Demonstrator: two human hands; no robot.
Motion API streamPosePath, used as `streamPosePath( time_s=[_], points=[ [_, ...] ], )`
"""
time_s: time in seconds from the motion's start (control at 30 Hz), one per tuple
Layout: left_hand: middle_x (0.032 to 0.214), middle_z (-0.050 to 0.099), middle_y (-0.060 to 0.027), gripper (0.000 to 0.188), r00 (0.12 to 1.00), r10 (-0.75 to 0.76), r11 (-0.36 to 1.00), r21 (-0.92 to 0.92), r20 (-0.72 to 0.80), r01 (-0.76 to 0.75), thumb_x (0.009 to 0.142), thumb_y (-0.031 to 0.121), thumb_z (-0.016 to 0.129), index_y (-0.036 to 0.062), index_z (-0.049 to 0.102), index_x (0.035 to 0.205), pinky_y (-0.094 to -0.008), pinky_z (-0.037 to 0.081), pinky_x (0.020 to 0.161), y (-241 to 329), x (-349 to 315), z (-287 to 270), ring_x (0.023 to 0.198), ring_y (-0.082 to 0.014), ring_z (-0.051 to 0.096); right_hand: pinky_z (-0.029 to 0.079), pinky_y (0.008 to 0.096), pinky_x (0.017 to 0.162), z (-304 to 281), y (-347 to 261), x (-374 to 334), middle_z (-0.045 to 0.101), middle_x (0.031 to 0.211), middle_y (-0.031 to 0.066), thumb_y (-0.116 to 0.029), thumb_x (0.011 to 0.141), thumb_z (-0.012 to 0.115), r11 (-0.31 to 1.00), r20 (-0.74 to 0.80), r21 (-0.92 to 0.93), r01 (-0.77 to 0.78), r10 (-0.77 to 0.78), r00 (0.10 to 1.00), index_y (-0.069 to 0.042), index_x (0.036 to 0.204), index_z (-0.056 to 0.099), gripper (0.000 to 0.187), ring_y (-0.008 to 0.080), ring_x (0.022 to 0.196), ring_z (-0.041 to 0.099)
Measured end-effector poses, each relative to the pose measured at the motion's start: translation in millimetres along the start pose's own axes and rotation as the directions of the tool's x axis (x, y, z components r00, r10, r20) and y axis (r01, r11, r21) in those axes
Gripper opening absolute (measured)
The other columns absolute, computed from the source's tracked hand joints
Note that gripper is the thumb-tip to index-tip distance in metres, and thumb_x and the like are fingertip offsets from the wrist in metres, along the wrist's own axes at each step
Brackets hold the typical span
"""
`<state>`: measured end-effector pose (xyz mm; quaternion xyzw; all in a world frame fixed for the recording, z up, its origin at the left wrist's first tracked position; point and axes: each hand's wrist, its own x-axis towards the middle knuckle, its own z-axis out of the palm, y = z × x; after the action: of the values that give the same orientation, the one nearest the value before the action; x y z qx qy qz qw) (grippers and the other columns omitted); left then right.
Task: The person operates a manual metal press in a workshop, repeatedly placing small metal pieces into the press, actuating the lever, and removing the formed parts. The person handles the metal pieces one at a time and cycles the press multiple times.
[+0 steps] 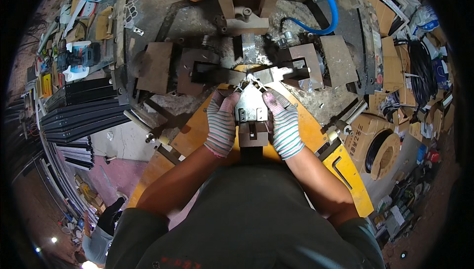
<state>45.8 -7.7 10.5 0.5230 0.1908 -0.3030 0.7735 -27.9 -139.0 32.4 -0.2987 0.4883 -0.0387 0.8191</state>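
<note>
A pointed silver metal block [251,102] with bolted plates lies in front of my chest, on the machine's centre line. My left hand [221,123], in a striped knit glove, is closed along its left side, thumb towards the block. My right hand [283,123], gloved alike, mirrors it on the right. Between the thumbs, small bright metal profile ends [251,81] meet at the block's tip. What the fingers hold underneath is hidden. Two dark steel jaws, the left jaw [190,74] and the right jaw [307,64], flank the tip.
The yellow machine plate [306,123] spreads below my hands, with a hex key [341,172] on its right part. A blue hose [332,9] curves at the back. Black profiles [81,111] are stacked left; a cable reel [385,155] and cartons stand right. Another person [101,237] is at lower left.
</note>
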Motion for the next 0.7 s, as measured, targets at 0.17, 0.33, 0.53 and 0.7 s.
streamPosePath(
  time_s=[0.17, 0.33, 0.53, 0.7],
  points=[
    [0.103, 0.069, -0.0075, 0.022, 0.999, 0.032, 0.999, 0.010, -0.021, -0.032, 0.095, 0.011, 0.065, 0.0047, 0.060, 0.115, -0.0312, 0.061, 0.077, -7, 2, -2, 0.089, -0.0177, 0.070, 0.054, 0.0262, 0.068, 1, -1, -1, 0.073, 0.100, 0.0068, -0.018, 0.090, 0.080, 1.000, 0.011, 0.028, -0.004, 0.004, 1.000, 0.001, 0.121, 0.069, 0.038, 0.0134, 0.081, 0.067],
    [0.102, 0.068, -0.0051, 0.019, 0.999, 0.054, 0.999, 0.003, -0.005, -0.054, 0.095, 0.011, 0.065, 0.0038, 0.062, 0.113, -0.0292, 0.056, 0.079, -6, 4, 1, 0.088, -0.0147, 0.067, 0.055, 0.0288, 0.068, -4, -1, 4, 0.073, 0.101, 0.0078, -0.020, 0.091, 0.079, 0.995, -0.005, -0.094, -0.023, 0.022, 1.000, 0.002, 0.122, 0.069, 0.039, 0.0150, 0.081, 0.067],
    [0.094, 0.067, 0.0016, 0.011, 0.998, -0.040, 0.998, 0.054, -0.047, 0.043, 0.094, 0.009, 0.065, 0.0030, 0.068, 0.103, -0.0250, 0.048, 0.079, -12, 11, -5, 0.085, -0.0079, 0.059, 0.048, 0.0255, 0.051, 11, 2, -2, 0.071, 0.087, 0.0027, -0.023, 0.091, 0.079, 0.991, 0.002, 0.044, 0.128, -0.128, 0.992, -0.001, 0.119, 0.071, 0.036, 0.0104, 0.063, 0.062],
    [0.091, 0.066, 0.0009, 0.011, 0.992, -0.120, 0.992, 0.023, -0.040, 0.121, 0.094, 0.010, 0.065, 0.0024, 0.067, 0.102, -0.0255, 0.048, 0.075, -10, 17, -4, 0.081, -0.0080, 0.058, 0.046, 0.0256, 0.050, 8, -11, -9, 0.071, 0.086, 0.0018, -0.024, 0.092, 0.077, 0.986, -0.082, -0.167, -0.004, -0.009, 0.997, -0.003, 0.117, 0.071, 0.033, 0.0101, 0.063, 0.062]
  ],
)
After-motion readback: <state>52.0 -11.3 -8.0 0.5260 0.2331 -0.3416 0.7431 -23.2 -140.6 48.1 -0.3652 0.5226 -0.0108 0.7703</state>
